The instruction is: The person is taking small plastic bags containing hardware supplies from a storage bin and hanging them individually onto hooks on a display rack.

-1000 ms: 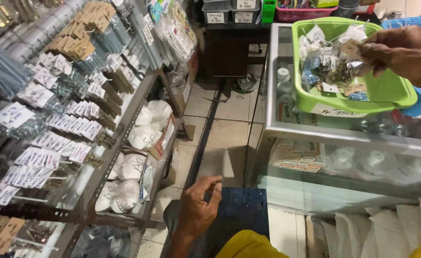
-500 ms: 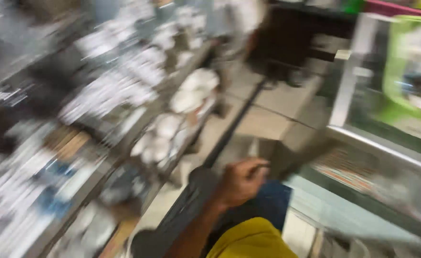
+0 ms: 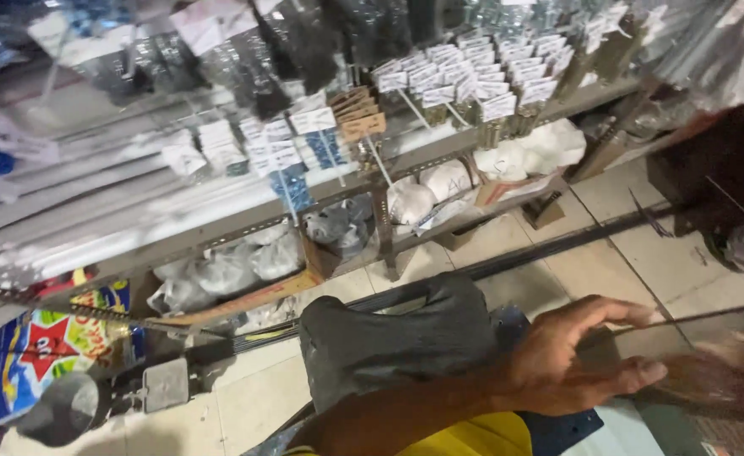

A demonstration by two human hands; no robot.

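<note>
Left hand (image 3: 574,359) out in front, low and to the right, fingers spread wide and holding nothing. Reaching toward the near edge of the glass worktop (image 3: 684,319), fingertips just beside it, not clearly touching. Open like that, probably to get hold of the edge or lean on it.

Right hand (image 3: 726,376) only a brown blur behind the glass at the right; cannot tell if open or shut, or holding anything.

Just under the left arm, a dark grey bundle (image 3: 397,338) (a bag or a cloth, hard to say), resting by the yellow shirt (image 3: 473,439), close so as not to slide off.

Across the tiled floor (image 3: 245,397), a metal shelf (image 3: 220,224) with little packets with white labels (image 3: 473,80) hung up high, easy to see and grab. Soft white bags (image 3: 439,181) down low on the bottom board. Long dark rails (image 3: 549,245) flat on the floor along the shelf foot, too long to stand up. A bright packet with a red star (image 3: 43,350) at the far left.

Different from a second ago: head turned toward the shelf, green basket gone from view, left hand lifted off the lap and pushed out toward the glass.
</note>
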